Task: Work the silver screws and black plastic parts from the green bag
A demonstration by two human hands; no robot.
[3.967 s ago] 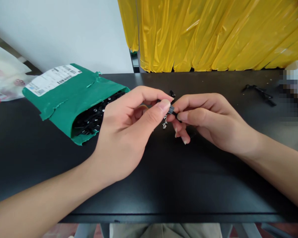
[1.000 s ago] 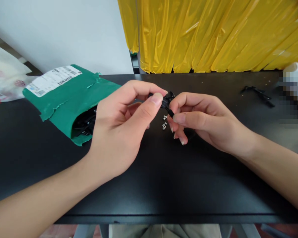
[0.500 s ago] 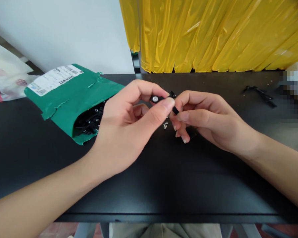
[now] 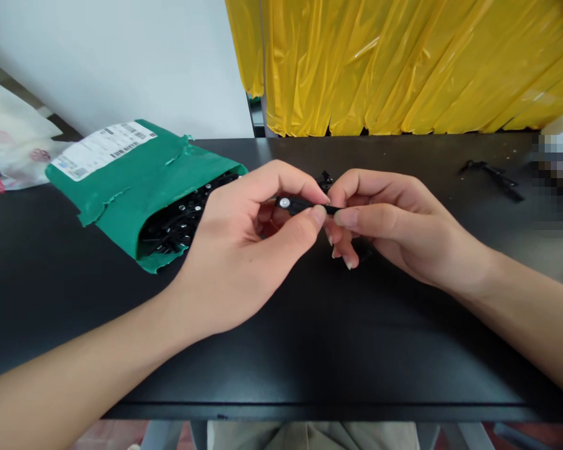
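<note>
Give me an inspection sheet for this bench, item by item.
Surface: black table, matte, specks near the back edge.
Job's things: small black strip with a silver rivet, pinched between both hands above the table.
Clutter: torn green mailer spilling black parts; loose black pieces at the right; white plastic bag far left.
Hands: left hand and right hand both grip the strip by the fingertips.
Cables: nothing seen.
Surroundings: white wall, yellow plastic sheeting.
</note>
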